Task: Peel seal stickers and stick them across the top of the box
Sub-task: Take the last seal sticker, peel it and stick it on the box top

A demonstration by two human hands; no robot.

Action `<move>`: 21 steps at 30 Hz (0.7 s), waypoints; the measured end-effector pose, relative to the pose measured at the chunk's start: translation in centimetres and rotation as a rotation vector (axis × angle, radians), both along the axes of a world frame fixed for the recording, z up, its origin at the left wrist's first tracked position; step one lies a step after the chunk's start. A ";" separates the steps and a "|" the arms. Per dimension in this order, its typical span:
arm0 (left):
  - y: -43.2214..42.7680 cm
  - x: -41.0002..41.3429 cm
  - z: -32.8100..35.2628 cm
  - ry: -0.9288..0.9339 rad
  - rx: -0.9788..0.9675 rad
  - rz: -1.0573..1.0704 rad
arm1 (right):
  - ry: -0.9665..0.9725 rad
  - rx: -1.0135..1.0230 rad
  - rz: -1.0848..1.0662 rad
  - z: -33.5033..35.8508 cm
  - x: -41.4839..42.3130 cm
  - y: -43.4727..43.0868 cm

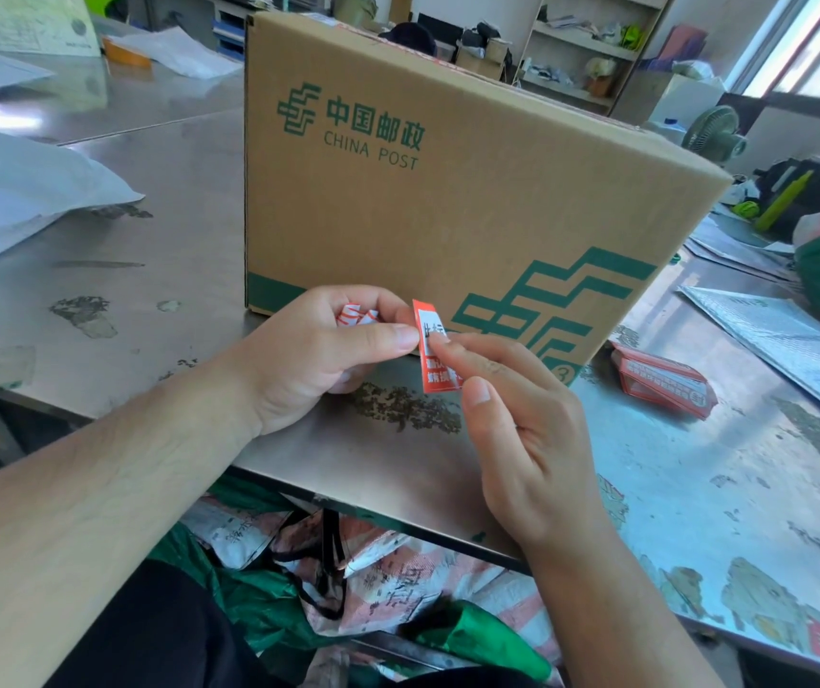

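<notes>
Pinching one seal sticker (437, 380), our left hand (318, 350) and right hand (522, 429) meet. The box (447, 201) stands just beyond them.

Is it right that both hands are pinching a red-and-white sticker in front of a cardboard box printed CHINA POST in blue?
Not quite. The head view shows the CHINA POST print in green, not blue. The rest stands: the left hand and right hand both pinch the red-and-white sticker in front of the cardboard box.
</notes>
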State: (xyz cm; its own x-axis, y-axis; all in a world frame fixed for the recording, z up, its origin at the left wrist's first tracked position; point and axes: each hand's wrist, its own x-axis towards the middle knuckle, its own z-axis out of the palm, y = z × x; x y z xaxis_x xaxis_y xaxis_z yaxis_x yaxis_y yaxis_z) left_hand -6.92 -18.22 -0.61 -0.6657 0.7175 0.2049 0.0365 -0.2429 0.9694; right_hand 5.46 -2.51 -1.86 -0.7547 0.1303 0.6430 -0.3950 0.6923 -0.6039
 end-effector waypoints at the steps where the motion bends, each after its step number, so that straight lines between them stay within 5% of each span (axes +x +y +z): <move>1: 0.0 0.0 0.0 0.002 0.000 0.001 | -0.002 0.002 -0.003 0.0 0.0 0.0; 21: 0.2 0.8 0.5 0.070 -0.007 -0.008 | -0.034 0.026 -0.053 0.1 -0.1 -0.2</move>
State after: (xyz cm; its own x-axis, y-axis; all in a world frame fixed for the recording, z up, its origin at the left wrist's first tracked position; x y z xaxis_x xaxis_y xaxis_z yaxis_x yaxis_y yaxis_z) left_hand -6.11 -18.00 -0.10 -0.6439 0.7244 0.2462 0.1027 -0.2371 0.9660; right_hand 5.33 -2.67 -1.78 -0.7689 0.1546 0.6204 -0.3366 0.7271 -0.5983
